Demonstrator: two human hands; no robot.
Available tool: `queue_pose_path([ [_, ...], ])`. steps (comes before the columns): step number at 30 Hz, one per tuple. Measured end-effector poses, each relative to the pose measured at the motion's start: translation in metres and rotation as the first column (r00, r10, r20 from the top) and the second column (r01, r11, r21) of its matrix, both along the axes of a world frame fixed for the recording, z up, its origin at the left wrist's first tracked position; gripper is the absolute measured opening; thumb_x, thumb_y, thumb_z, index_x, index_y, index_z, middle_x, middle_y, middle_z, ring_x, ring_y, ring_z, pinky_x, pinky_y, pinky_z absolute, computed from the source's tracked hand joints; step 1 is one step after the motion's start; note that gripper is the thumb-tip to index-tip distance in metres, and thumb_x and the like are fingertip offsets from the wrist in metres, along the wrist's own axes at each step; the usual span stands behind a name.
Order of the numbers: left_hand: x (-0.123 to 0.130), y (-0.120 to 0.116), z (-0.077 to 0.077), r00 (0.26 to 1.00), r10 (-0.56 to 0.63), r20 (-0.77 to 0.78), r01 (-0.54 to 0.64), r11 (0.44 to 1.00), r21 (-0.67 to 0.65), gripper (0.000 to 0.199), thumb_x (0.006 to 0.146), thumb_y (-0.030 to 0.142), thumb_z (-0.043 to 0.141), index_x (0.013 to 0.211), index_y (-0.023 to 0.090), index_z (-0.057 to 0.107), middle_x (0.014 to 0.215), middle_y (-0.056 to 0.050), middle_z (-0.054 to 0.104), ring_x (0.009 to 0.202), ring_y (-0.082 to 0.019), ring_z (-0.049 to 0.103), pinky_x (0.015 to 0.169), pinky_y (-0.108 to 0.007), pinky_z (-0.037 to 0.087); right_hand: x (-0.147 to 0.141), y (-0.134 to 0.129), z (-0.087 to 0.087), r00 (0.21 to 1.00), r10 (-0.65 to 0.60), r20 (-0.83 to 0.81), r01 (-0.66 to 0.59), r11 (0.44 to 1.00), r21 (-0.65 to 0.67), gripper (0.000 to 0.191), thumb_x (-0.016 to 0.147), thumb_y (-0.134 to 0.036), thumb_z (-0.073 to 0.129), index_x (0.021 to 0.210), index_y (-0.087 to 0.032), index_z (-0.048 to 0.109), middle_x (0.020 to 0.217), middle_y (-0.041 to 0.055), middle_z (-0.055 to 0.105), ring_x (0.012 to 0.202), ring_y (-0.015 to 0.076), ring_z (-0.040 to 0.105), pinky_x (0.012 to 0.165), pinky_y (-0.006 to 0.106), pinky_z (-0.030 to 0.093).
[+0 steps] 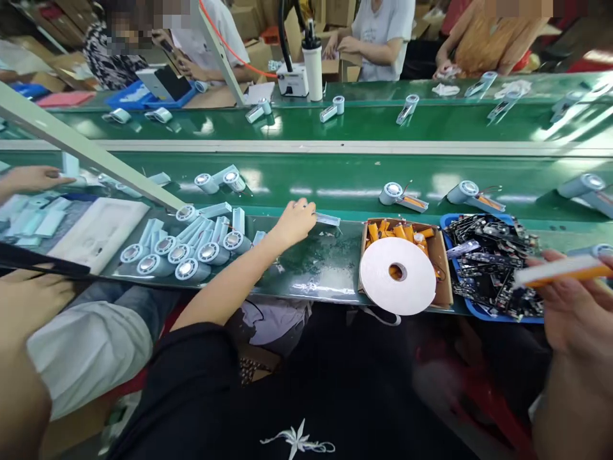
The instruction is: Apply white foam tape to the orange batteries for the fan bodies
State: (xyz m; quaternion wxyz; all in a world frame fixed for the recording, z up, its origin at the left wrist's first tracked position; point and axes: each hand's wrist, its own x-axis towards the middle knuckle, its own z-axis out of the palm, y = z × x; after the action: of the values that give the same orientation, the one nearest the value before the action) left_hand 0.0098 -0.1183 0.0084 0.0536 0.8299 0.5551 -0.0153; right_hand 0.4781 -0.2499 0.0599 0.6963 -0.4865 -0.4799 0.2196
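My left hand (297, 220) stretches forward to the near edge of the belt. Its fingers are closed around one end of a light blue handheld fan body (328, 219), whose open handle sticks out to the right. At the right edge, my right hand (569, 300) grips an orange battery (575, 273) with a white strip along its top. Below and left of my left hand, several light blue fan bodies (211, 253) lie grouped on the green bench. A cardboard box (447, 281) holds orange batteries, and a white tape roll (383, 275) rests across its front.
A blue tray (488, 314) of dark circuit boards stands right of the box. More fan bodies lie along the green belt (316, 172). A slanted metal post (110, 156) crosses the left side. Co-workers sit opposite, and a co-worker's hand (36, 179) is at left.
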Motion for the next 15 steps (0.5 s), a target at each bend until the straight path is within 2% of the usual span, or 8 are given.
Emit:
queue_pose_path([
  [2,0.011,0.052,0.004,0.994,-0.062,0.09,0.065,0.997,-0.03,0.028,0.083,0.015,0.064,0.107,0.013,0.079,0.135,-0.019,0.064,0.135,-0.038,0.048,0.114,-0.053,0.04,-0.023,0.039,0.014,0.997,0.05,0.054,-0.054,0.996,0.074,0.051,0.068,-0.035,0.096,0.113,-0.045,0.076,0.099,-0.0017,0.081,0.105,0.0344,0.078,0.095,0.068,0.062],
  [4,0.02,0.094,0.003,0.984,-0.094,0.152,0.107,0.991,-0.077,0.02,0.078,0.019,0.07,0.094,0.016,0.082,0.125,-0.012,0.071,0.124,-0.031,0.057,0.111,-0.043,0.044,-0.052,0.083,0.021,0.976,0.208,0.057,-0.212,0.975,0.067,0.052,0.068,-0.037,0.097,0.116,-0.039,0.075,0.098,-0.0007,0.082,0.1,0.032,0.08,0.087,0.06,0.068],
  [5,0.022,0.108,0.001,0.976,-0.108,0.187,0.128,0.987,-0.1,0.016,0.076,0.021,0.072,0.089,0.018,0.082,0.12,-0.009,0.074,0.119,-0.028,0.061,0.108,-0.038,0.046,-0.067,0.106,0.021,0.947,0.312,0.072,-0.314,0.949,0.02,0.052,0.071,-0.038,0.095,0.118,-0.035,0.073,0.1,0.0005,0.082,0.099,0.0307,0.08,0.086,0.055,0.069],
  [7,0.024,0.125,-0.006,0.958,-0.123,0.26,0.161,0.978,-0.131,0.013,0.075,0.026,0.076,0.085,0.02,0.082,0.116,-0.005,0.077,0.114,-0.024,0.064,0.104,-0.03,0.047,-0.1,0.148,0.015,0.848,0.51,0.146,-0.492,0.859,-0.143,0.052,0.076,-0.04,0.091,0.123,-0.03,0.071,0.102,0.0027,0.082,0.097,0.0284,0.08,0.086,0.049,0.069],
  [9,0.023,0.128,-0.015,0.938,-0.116,0.326,0.167,0.977,-0.134,0.018,0.08,0.031,0.074,0.091,0.02,0.082,0.117,-0.005,0.078,0.113,-0.021,0.066,0.102,-0.027,0.048,-0.134,0.183,0.004,0.707,0.653,0.271,-0.568,0.753,-0.332,0.051,0.081,-0.038,0.085,0.128,-0.025,0.069,0.1,0.004,0.082,0.094,0.0264,0.08,0.089,0.045,0.067],
  [11,0.024,0.125,-0.024,0.924,-0.081,0.373,0.135,0.983,-0.121,0.026,0.089,0.035,0.066,0.101,0.018,0.082,0.115,-0.007,0.079,0.107,-0.019,0.067,0.098,-0.026,0.048,-0.169,0.21,-0.008,0.535,0.698,0.477,-0.506,0.716,-0.481,0.048,0.088,-0.035,0.078,0.133,-0.022,0.066,0.101,0.0048,0.082,0.096,0.0239,0.079,0.093,0.039,0.064],
  [13,0.027,0.123,-0.032,0.916,-0.023,0.4,0.068,0.993,-0.099,0.033,0.097,0.036,0.056,0.11,0.017,0.08,0.113,-0.008,0.079,0.102,-0.02,0.067,0.097,-0.028,0.049,-0.199,0.226,-0.018,0.346,0.674,0.652,-0.391,0.736,-0.553,0.042,0.096,-0.032,0.07,0.136,-0.02,0.065,0.103,0.0052,0.082,0.099,0.022,0.078,0.094,0.033,0.061],
  [15,0.031,0.123,-0.037,0.908,0.038,0.417,-0.004,0.997,-0.08,0.037,0.101,0.036,0.049,0.116,0.018,0.077,0.112,-0.008,0.078,0.101,-0.02,0.066,0.095,-0.029,0.049,-0.22,0.233,-0.026,0.207,0.644,0.737,-0.306,0.758,-0.576,0.037,0.1,-0.031,0.064,0.136,-0.021,0.066,0.101,0.0055,0.082,0.099,0.0227,0.077,0.092,0.031,0.058],
])
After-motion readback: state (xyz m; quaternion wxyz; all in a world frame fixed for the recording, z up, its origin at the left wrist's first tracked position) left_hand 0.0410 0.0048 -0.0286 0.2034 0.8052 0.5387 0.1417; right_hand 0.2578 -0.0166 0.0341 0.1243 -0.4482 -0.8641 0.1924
